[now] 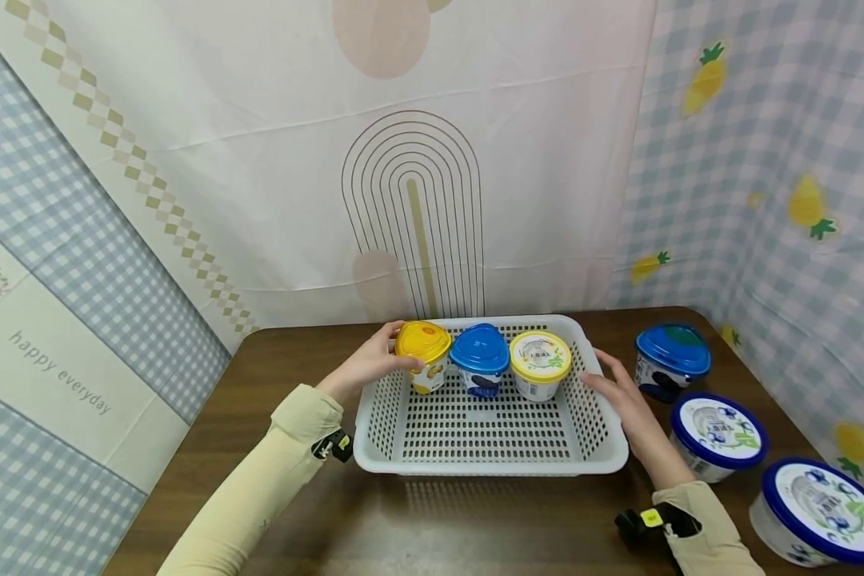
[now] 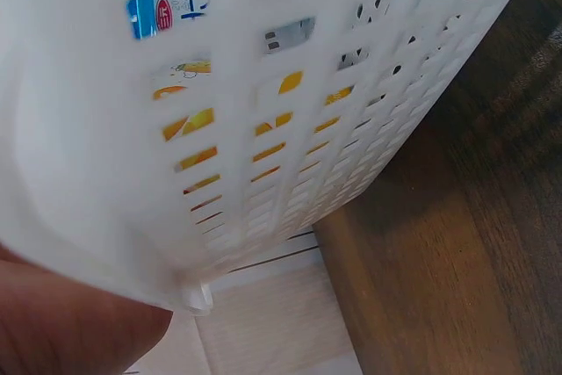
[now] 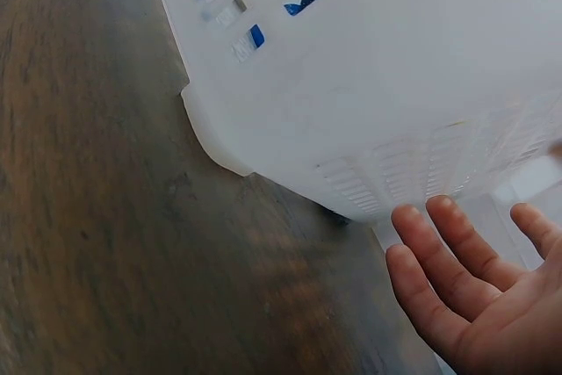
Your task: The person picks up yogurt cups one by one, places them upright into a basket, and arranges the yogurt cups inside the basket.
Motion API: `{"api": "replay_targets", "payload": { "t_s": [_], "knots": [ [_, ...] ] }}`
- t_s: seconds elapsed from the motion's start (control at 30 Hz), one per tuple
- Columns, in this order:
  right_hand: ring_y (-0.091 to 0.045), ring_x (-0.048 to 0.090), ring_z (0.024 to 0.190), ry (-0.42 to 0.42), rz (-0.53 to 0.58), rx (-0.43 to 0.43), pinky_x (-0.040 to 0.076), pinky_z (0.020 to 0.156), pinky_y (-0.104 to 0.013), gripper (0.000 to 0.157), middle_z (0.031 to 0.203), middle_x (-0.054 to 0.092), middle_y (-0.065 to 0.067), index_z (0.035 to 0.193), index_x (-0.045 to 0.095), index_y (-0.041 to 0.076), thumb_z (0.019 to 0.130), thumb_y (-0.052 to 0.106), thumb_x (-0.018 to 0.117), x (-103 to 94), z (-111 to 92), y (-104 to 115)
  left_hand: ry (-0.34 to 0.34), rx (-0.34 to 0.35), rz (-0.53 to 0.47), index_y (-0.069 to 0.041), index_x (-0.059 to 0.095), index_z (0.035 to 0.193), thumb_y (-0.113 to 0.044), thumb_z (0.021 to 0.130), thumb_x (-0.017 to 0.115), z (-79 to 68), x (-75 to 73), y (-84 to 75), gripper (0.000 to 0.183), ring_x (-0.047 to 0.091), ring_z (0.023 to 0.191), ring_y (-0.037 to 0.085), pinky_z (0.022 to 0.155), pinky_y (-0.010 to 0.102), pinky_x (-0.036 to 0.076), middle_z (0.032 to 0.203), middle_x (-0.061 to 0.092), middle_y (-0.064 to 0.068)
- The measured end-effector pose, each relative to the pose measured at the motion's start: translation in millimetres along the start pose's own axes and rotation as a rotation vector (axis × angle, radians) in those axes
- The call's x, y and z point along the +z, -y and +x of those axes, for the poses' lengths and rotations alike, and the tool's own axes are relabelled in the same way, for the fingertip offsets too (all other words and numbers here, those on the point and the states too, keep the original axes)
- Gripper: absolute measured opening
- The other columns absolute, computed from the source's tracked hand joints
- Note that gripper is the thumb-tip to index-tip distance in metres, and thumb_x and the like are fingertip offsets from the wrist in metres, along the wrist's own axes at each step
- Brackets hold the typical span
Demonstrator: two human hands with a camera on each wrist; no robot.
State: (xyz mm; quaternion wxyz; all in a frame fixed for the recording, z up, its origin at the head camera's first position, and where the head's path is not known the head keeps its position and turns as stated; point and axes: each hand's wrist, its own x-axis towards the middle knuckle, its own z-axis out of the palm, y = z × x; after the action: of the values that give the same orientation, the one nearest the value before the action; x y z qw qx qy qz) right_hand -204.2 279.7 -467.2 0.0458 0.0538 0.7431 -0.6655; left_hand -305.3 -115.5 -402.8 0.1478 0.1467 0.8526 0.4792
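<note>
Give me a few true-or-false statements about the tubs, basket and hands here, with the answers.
1. A blue-lidded tub stands in the basket, between two others. True.
2. The left hand holds that blue-lidded tub. False: it holds the yellow-lidded tub.
3. The right hand is at the basket's right side. True.
4. Every tub is inside the basket. False: three tubs stand outside it, on the table.
</note>
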Motion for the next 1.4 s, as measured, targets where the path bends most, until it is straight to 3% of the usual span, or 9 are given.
{"api": "replay_targets", "payload": {
  "t_s": [0.4, 0.7, 1.0, 1.4],
  "knots": [
    [-0.027, 0.064, 0.11, -0.001, -0.002, -0.007, 0.056, 0.084, -0.041, 0.084, 0.148, 0.041, -0.029, 0.163, 0.004, 0.023, 0.101, 0.05, 0.054, -0.1, 0.6, -0.1, -0.001, 0.005, -0.041, -0.008, 0.022, 0.159, -0.023, 0.086, 0.078, -1.7, 0.8, 3.2, 0.093, 0.042, 0.137, 0.039, 0.113, 0.056, 0.034, 0.154, 0.039, 0.022],
    [-0.026, 0.062, 0.113, 0.003, -0.004, 0.005, 0.056, 0.085, -0.039, 0.085, 0.15, 0.039, -0.027, 0.163, 0.004, 0.023, 0.101, 0.051, 0.054, -0.3, 0.6, 0.3, -0.001, 0.013, 0.022, -0.011, 0.025, 0.158, -0.023, 0.081, 0.082, -4.8, 2.6, -1.0, 0.096, 0.044, 0.133, 0.036, 0.11, 0.054, 0.039, 0.153, 0.035, 0.018],
    [-0.025, 0.063, 0.111, 0.013, 0.012, 0.014, 0.056, 0.085, -0.04, 0.085, 0.15, 0.039, -0.027, 0.163, 0.003, 0.023, 0.101, 0.051, 0.054, -0.8, 0.4, 0.9, 0.002, 0.013, -0.013, -0.011, 0.031, 0.154, -0.022, 0.078, 0.085, -5.8, 2.7, -0.9, 0.094, 0.046, 0.133, 0.034, 0.111, 0.052, 0.038, 0.153, 0.037, 0.014],
    [-0.022, 0.065, 0.106, 0.021, 0.024, 0.004, 0.057, 0.083, -0.04, 0.083, 0.148, 0.041, -0.028, 0.163, 0.003, 0.022, 0.102, 0.049, 0.053, -1.5, 0.3, 0.1, -0.056, -0.011, 0.058, -0.008, 0.029, 0.156, -0.018, 0.081, 0.081, -3.6, 5.8, -0.4, 0.092, 0.044, 0.133, 0.035, 0.111, 0.05, 0.039, 0.158, 0.028, 0.017]
  ]
}}
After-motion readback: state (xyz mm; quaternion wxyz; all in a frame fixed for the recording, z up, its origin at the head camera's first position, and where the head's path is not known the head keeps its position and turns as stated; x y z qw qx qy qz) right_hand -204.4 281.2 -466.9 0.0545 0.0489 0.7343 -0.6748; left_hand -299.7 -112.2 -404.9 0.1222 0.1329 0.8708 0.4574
